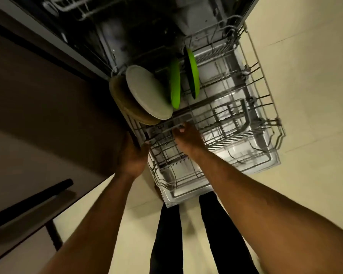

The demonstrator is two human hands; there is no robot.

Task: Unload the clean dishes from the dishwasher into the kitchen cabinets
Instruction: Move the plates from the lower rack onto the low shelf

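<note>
The dishwasher's lower rack point(265, 107) is pulled out over the open door. At its left end a grey plate point(147, 91) leans on a tan plate point(123, 103) behind it. Two green plates point(175, 84) point(193, 72) stand upright in the tines further back. My right hand point(186, 137) reaches into the rack in front of the grey plate, its fingers curled over a rack wire. My left hand point(133, 157) lies against the rack's left side just below the tan plate, fingers fairly straight and thumb at the rim.
The rest of the rack holds no dishes. The upper rack point(71, 6) sits inside the dark dishwasher tub at the top. A brown cabinet front point(48, 91) runs along the left. Pale floor tiles point(315, 76) lie to the right, and my legs point(166, 234) are below.
</note>
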